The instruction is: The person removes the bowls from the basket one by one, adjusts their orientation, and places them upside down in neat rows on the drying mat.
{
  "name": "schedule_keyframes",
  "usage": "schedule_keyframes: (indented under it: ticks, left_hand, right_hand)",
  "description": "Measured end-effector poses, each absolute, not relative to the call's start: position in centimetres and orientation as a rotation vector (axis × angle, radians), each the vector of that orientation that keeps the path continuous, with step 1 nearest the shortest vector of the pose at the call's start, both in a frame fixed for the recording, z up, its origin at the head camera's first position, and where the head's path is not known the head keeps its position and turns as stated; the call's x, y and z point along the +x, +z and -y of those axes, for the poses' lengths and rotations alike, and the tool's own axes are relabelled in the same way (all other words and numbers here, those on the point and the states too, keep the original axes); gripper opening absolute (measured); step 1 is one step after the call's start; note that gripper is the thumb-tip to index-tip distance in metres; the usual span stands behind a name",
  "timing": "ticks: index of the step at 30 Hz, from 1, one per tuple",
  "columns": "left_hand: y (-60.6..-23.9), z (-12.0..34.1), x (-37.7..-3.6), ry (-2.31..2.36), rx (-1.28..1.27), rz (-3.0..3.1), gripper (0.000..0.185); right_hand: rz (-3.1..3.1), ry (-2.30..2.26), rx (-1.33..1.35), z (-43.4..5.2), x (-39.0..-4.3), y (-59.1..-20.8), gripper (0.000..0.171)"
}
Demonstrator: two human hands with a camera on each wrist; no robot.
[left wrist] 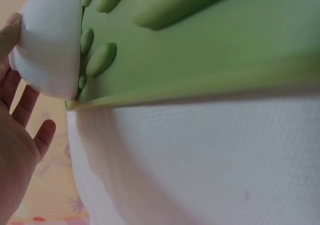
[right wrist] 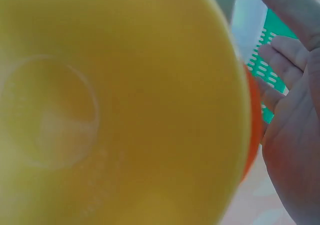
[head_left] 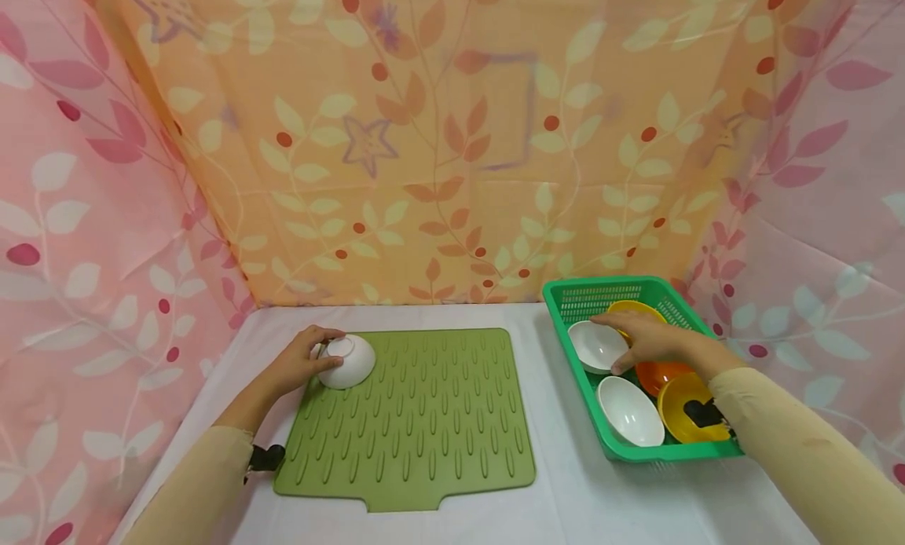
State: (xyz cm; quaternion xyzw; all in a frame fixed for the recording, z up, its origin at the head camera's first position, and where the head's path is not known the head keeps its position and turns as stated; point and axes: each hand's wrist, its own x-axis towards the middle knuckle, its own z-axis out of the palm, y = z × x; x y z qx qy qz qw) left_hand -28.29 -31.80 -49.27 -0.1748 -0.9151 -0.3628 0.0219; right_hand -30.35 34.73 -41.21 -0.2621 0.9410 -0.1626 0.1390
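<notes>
A white bowl (head_left: pixel 351 364) sits upside down on the far left corner of the green ridged mat (head_left: pixel 424 419). My left hand (head_left: pixel 311 360) grips it near its base, thumb on the near side and fingers on the far side; the little finger stands away in the left wrist view. On the right, my right hand (head_left: pixel 646 341) reaches over a green basket (head_left: pixel 604 439), thumb and fingers spread at the edge of a white bowl (head_left: pixel 594 347) that leans there. In the right wrist view, a yellow bowl (right wrist: pixel 150 110) hides much of what lies beyond.
Also in the basket are another white bowl (head_left: pixel 632 411), an orange bowl (head_left: pixel 654 374), a near yellow bowl (head_left: pixel 675 404) and a far yellow bowl (head_left: pixel 629 308). White cloth (head_left: pixel 558 482) covers the table. Flowered curtains (head_left: pixel 438 152) stand behind and at both sides.
</notes>
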Motion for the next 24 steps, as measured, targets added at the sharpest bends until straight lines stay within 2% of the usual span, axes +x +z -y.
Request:
schedule_keyframes:
  ticks: [9, 16, 24]
  left_hand:
    - [-49.0, 31.8, -28.2, -1.118, -0.552, 2.845, 0.054]
    - [-49.1, 32.0, -28.4, -1.128, -0.551, 2.845, 0.053]
    - [-49.2, 32.1, -28.4, -1.142, -0.546, 2.846, 0.053]
  right_hand:
    - [-2.758, -0.337, -0.778, -34.4, -31.3, -42.3, 0.104]
    - [-2.831, -0.191, -0.824, -33.8, -31.5, -42.4, 0.103]
    - [-2.968, -0.367, -0.802, -33.9, -31.9, -42.2, 0.105]
